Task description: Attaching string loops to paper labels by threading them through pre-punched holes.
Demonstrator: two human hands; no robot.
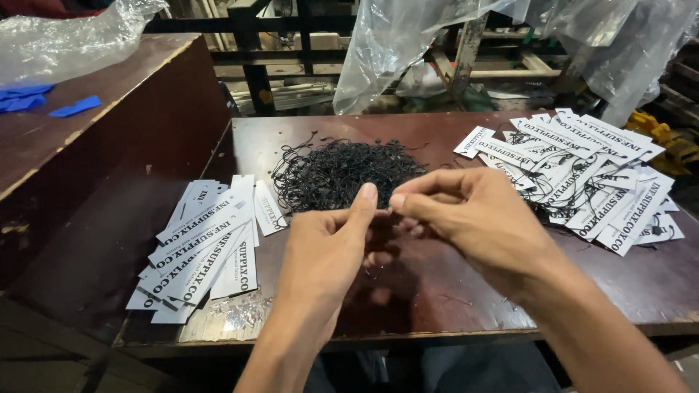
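My left hand [328, 244] and my right hand [466, 215] meet over the middle of a dark wooden table [437, 291], fingertips pinched together on a thin black string that is barely visible between them. Just behind my hands lies a tangled heap of black strings [338, 171]. A fanned pile of white printed paper tags [204, 244] lies to the left of my left hand. To the right of my right hand sits a larger pile of white tags with black strings threaded on them [590, 178].
A raised wooden surface [87, 109] at the left carries blue scraps and a clear plastic bag. Clear plastic sheets [408, 44] hang behind the table over a metal frame. Small silvery bits [240, 309] lie near the table's front edge.
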